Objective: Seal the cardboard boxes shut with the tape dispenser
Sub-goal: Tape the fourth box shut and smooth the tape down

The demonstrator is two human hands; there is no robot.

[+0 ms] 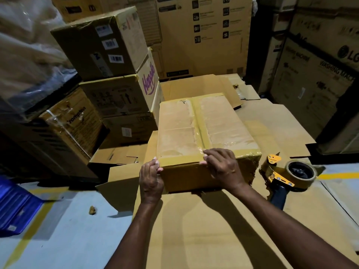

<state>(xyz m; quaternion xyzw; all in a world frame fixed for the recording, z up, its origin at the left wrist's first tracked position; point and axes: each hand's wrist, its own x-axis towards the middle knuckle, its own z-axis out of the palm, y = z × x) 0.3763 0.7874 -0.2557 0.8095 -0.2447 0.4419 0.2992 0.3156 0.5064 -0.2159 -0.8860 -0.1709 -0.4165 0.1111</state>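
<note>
**Both hands grip the near edge of the taped box**

Left hand (151,179) clasps the box (204,123) at its near left corner, fingers curled round the corner and thumb up at the top edge. Right hand (223,167) holds the near top edge close to the middle seam, bent fingers on the lid and thumb against the front face.

The box sits at the centre of the view on a cardboard sheet (194,230) spread over the floor (68,220). Its flaps are closed. Tape (202,125) runs along the middle seam and across the near edge, and the right front corner shows wrinkled tape.

The dispenser (287,175) lies on the sheet at 3 o'clock from the box, just beside it and apart from both hands, roll to the right and dark handle pointing toward 6 o'clock.

At 10 o'clock a stack (116,74) of closed boxes rises beside the box. Large printed cartons (320,74) stand from 12 to 2 o'clock. A blue case (15,206) lies at 8 o'clock, and a small brown lump (92,210) rests on the floor at 7 o'clock.
</note>
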